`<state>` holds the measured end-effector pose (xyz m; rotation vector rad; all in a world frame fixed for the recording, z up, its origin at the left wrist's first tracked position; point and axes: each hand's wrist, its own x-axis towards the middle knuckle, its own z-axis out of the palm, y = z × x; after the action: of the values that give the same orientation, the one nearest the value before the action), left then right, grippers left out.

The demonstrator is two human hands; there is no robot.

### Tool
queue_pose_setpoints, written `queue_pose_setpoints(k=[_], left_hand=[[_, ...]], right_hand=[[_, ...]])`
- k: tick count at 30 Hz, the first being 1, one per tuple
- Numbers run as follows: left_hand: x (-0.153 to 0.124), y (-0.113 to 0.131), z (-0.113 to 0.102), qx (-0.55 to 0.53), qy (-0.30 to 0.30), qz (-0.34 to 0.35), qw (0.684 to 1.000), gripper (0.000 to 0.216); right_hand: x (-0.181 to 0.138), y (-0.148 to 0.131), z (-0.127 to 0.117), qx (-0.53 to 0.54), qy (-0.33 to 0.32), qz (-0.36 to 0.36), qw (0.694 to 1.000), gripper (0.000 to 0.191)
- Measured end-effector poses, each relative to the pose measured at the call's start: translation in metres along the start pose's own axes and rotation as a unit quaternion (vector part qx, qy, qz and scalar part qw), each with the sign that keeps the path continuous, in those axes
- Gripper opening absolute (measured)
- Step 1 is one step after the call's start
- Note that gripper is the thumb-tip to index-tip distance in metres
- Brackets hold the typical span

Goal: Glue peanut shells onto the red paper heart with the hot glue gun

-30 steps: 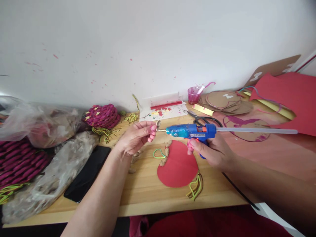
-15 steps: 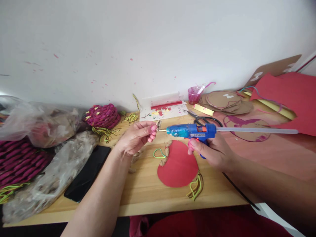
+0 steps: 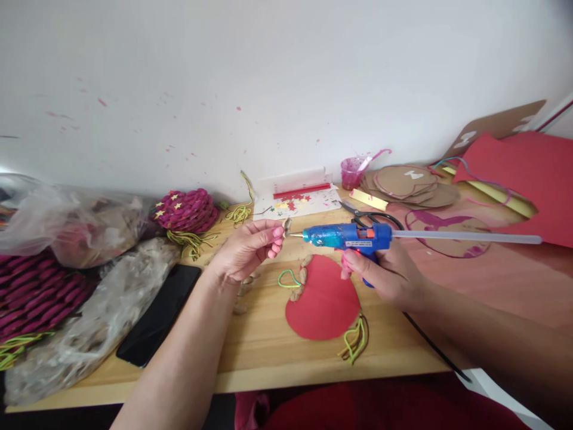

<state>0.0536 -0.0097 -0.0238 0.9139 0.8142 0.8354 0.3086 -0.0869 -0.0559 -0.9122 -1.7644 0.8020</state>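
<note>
While the left hand [image 3: 244, 251] pinches a peanut shell [image 3: 287, 224] between thumb and fingertips above the far left side of the red paper shape [image 3: 324, 301], the right hand [image 3: 389, 275] is wrapped around the grip of a blue glue gun [image 3: 331, 235], held level over that shape's far edge. The nozzle points left, its tip right at the shell, though I cannot tell whether they touch. From the gun's rear a translucent glue stick [image 3: 465, 236] juts out past the right of the shape. The red shape itself lies flat on the wooden table [image 3: 259, 358], with a few shells [image 3: 303, 275] along its left edge, a green cord loop [image 3: 280, 279] sticking out beside them and a yellow-green tassel [image 3: 355, 343] at its near right edge. Left of it lie loose shells [image 3: 244, 289], partly hidden by the wrist, and farther left a black phone [image 3: 159, 316]. Scissors [image 3: 358, 212] rest beyond the shape, to its right, partly behind the gun.
</note>
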Motion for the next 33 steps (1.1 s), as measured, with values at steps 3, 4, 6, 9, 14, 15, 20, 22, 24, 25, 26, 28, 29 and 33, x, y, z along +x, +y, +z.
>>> queue_pose_setpoints(k=[3, 4, 6, 9, 14, 15, 20, 22, 24, 25, 26, 28, 29, 33], left_hand=[[-0.0002, -0.0003, -0.0002, 0.002, -0.003, 0.000, 1.000, 0.034], [-0.0002, -0.0004, -0.0004, 0.002, -0.002, 0.000, 1.000, 0.034], [0.0000, -0.0005, -0.0008, 0.000, -0.001, 0.000, 1.000, 0.034], [0.0001, -0.0003, -0.0011, -0.001, -0.001, 0.000, 1.000, 0.034], [-0.0005, -0.0003, -0.0006, 0.000, -0.002, -0.002, 1.000, 0.034], [-0.0006, -0.0004, -0.0005, 0.001, -0.002, -0.002, 1.000, 0.035], [0.0000, -0.0006, -0.0013, 0.006, 0.002, 0.003, 1.000, 0.035], [0.0005, -0.0005, -0.0014, 0.009, 0.002, 0.006, 1.000, 0.035], [0.0009, -0.0004, -0.0011, 0.012, -0.001, 0.008, 1.000, 0.035], [0.0010, -0.0004, -0.0008, 0.013, -0.002, 0.008, 1.000, 0.035], [0.0011, -0.0005, -0.0004, 0.015, -0.003, 0.009, 1.000, 0.035], [0.0010, -0.0007, 0.0002, 0.017, -0.004, 0.008, 1.000, 0.035], [0.0008, -0.0008, 0.0005, 0.018, -0.004, 0.008, 1.000, 0.035], [0.0003, -0.0009, 0.0012, 0.020, -0.006, 0.006, 1.000, 0.034]], right_hand=[[0.0003, 0.0005, 0.0002, 0.003, 0.001, 0.006, 1.000, 0.029], [0.0005, 0.0006, 0.0003, 0.004, -0.002, 0.006, 1.000, 0.029], [0.0009, 0.0002, 0.0004, -0.001, -0.003, 0.000, 1.000, 0.028], [0.0011, -0.0009, 0.0003, -0.016, 0.001, -0.010, 1.000, 0.028], [0.0008, -0.0007, 0.0003, -0.014, -0.002, -0.012, 1.000, 0.027], [0.0007, -0.0005, 0.0004, -0.013, -0.002, -0.010, 1.000, 0.027], [0.0000, -0.0009, 0.0013, 0.007, 0.006, -0.013, 1.000, 0.028], [-0.0001, -0.0024, 0.0015, 0.015, 0.008, -0.024, 1.000, 0.027], [0.0002, -0.0044, 0.0017, 0.017, 0.003, -0.038, 0.999, 0.024], [0.0005, -0.0054, 0.0017, 0.016, -0.001, -0.044, 0.999, 0.023], [0.0009, -0.0063, 0.0018, 0.014, -0.004, -0.048, 0.999, 0.023], [0.0017, -0.0075, 0.0018, 0.011, -0.007, -0.053, 0.999, 0.023], [0.0020, -0.0078, 0.0018, 0.011, -0.007, -0.054, 0.998, 0.023], [0.0027, -0.0083, 0.0019, 0.006, -0.010, -0.049, 0.999, 0.022]])
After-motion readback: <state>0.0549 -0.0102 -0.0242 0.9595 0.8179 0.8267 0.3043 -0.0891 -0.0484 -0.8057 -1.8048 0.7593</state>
